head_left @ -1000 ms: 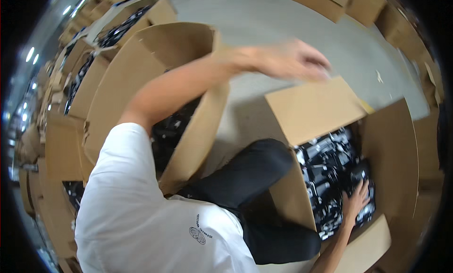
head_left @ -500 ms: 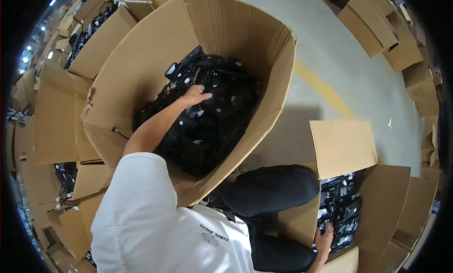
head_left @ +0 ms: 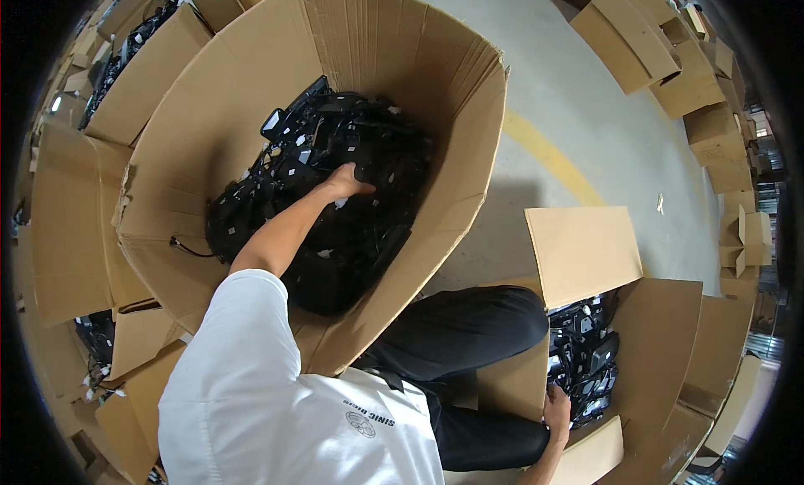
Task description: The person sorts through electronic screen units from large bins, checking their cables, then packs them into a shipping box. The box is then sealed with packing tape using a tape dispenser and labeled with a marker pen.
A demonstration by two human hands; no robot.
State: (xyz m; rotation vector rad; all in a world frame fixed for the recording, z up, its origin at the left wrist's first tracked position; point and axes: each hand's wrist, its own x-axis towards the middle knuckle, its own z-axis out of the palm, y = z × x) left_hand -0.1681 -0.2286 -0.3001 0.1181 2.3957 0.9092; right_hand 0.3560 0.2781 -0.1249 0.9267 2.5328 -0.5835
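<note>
My left hand (head_left: 343, 183) reaches into a large, deep cardboard box (head_left: 234, 74) in front of me. It is closed on a black plastic part (head_left: 381, 162), its fingers partly hidden by it. Around it lies a heap of black plastic parts (head_left: 243, 204) with small white labels or clips. At the lower right, my right hand (head_left: 556, 408) is in a smaller open carton (head_left: 657, 351) by my knee. Its fingers curl at the near left edge of glossy black parts (head_left: 582, 347) packed there; what they grip, if anything, is hidden.
One carton flap (head_left: 584, 255) stands up beyond the smaller box. More open cartons (head_left: 151, 87) with black parts crowd the left. Stacked boxes (head_left: 628, 37) line the far right. A yellow line (head_left: 553, 158) crosses the grey floor. My bent leg (head_left: 469, 330) lies between the two boxes.
The view has shifted, so the boxes sit farther left. My left hand has moved right over the heap, and a dark part there has turned, covering several white spots. My right hand's fingers have curled in.
</note>
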